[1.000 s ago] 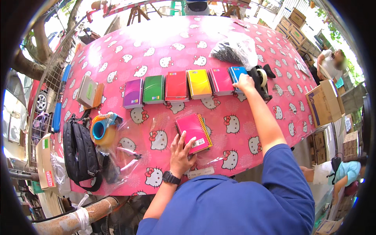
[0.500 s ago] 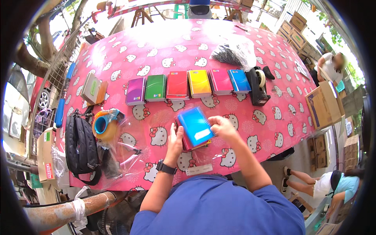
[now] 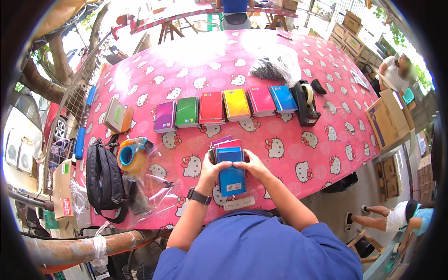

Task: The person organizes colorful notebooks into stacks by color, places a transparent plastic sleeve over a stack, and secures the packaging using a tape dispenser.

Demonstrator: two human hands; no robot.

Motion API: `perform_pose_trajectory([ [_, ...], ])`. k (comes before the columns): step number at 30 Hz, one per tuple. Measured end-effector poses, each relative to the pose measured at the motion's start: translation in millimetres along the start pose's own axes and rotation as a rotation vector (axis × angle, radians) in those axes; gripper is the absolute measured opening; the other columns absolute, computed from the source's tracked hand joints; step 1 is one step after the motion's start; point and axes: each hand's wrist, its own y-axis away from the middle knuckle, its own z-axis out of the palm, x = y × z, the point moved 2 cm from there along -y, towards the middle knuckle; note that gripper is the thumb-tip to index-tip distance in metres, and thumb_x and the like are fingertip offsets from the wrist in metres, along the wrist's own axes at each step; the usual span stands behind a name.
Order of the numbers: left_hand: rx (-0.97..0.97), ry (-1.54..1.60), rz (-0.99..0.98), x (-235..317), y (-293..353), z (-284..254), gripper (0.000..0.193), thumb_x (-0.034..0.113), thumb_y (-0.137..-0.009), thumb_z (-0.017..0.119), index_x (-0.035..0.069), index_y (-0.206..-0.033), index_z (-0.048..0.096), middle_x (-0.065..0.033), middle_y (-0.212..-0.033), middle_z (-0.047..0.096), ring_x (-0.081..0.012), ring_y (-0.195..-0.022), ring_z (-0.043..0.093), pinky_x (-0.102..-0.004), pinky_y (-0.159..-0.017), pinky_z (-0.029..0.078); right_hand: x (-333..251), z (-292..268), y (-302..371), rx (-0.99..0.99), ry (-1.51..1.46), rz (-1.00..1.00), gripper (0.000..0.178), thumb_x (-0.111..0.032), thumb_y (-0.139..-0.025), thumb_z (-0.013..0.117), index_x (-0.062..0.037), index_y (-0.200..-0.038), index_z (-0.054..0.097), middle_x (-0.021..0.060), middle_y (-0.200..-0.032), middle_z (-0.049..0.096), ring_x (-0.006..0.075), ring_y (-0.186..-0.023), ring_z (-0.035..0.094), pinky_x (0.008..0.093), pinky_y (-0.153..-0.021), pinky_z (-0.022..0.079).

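Close to my body, my left hand (image 3: 210, 170) and my right hand (image 3: 254, 166) grip a small stack of spiral notebooks from both sides. A blue notebook (image 3: 231, 180) lies on top, with both thumbs pressed on its cover. Red, purple and other coloured edges stick out unevenly beyond its far end. Farther off, notebook piles stand in a row: purple (image 3: 165, 117), green (image 3: 187, 111), red (image 3: 211, 107), yellow (image 3: 236, 104), pink (image 3: 262, 101) and blue (image 3: 283, 98). My fingers under the stack are hidden.
A black tape dispenser (image 3: 305, 112) borders the row's right end. Leftward are a black bag (image 3: 105, 179), a yellow-orange tape roll (image 3: 133, 158), and pliers (image 3: 161, 181) on clear plastic. A plastic bag with black pieces (image 3: 270, 69) lies farther back. An open carton (image 3: 387, 119) stands right.
The blue notebook, tilted in my right hand before, now lies straight on the stack. My right hand has moved left and closed on the stack's right side.
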Motion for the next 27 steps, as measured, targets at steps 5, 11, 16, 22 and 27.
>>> perform_pose_trajectory([
  [5,-0.245,-0.005,0.245,24,33,1,0.085,-0.009,-0.06,0.077,0.009,-0.13,0.032,-0.008,-0.117,0.053,-0.0196,-0.109,0.053,-0.0346,-0.094,0.046,-61,20,41,-0.118,-0.096,-0.386,0.091,-0.007,-0.064,0.081,-0.0081,-0.136,0.024,0.0086,-0.123,0.046,0.0182,-0.113,0.046,0.0329,-0.098,0.038],
  [11,-0.108,-0.305,0.325,-7,32,-19,0.098,-0.004,-0.048,0.078,0.012,-0.133,0.029,-0.0071,-0.121,0.044,-0.0194,-0.115,0.045,-0.034,-0.097,0.041,-27,26,25,-0.185,0.174,-0.482,0.084,0.0,-0.06,0.078,-0.0088,-0.131,0.035,0.0056,-0.12,0.047,0.0157,-0.113,0.045,0.0325,-0.097,0.038],
  [16,-0.074,-0.222,0.386,7,38,-14,0.09,-0.006,-0.051,0.073,0.011,-0.129,0.031,-0.006,-0.113,0.044,-0.0192,-0.109,0.047,-0.0325,-0.093,0.042,-27,30,20,-0.205,-0.078,-0.386,0.083,-0.003,-0.058,0.078,-0.0094,-0.13,0.037,0.0059,-0.119,0.046,0.0176,-0.114,0.044,0.033,-0.1,0.036],
  [22,-0.005,-0.315,0.396,-20,33,-27,0.085,-0.005,-0.052,0.074,0.009,-0.124,0.031,-0.008,-0.112,0.047,-0.0208,-0.105,0.05,-0.0351,-0.093,0.043,-28,43,19,-0.272,0.003,-0.389,0.082,0.001,-0.061,0.069,-0.0093,-0.133,0.03,0.0076,-0.121,0.046,0.0177,-0.118,0.043,0.0337,-0.101,0.035],
  [27,-0.018,-0.681,0.588,-37,23,-34,0.078,0.001,-0.058,0.075,0.007,-0.124,0.034,-0.0074,-0.112,0.049,-0.0197,-0.101,0.051,-0.0339,-0.095,0.038,-8,39,8,-0.264,0.033,-0.425,0.079,0.002,-0.062,0.07,-0.0098,-0.13,0.032,0.0068,-0.119,0.047,0.0172,-0.112,0.047,0.0322,-0.099,0.037],
])
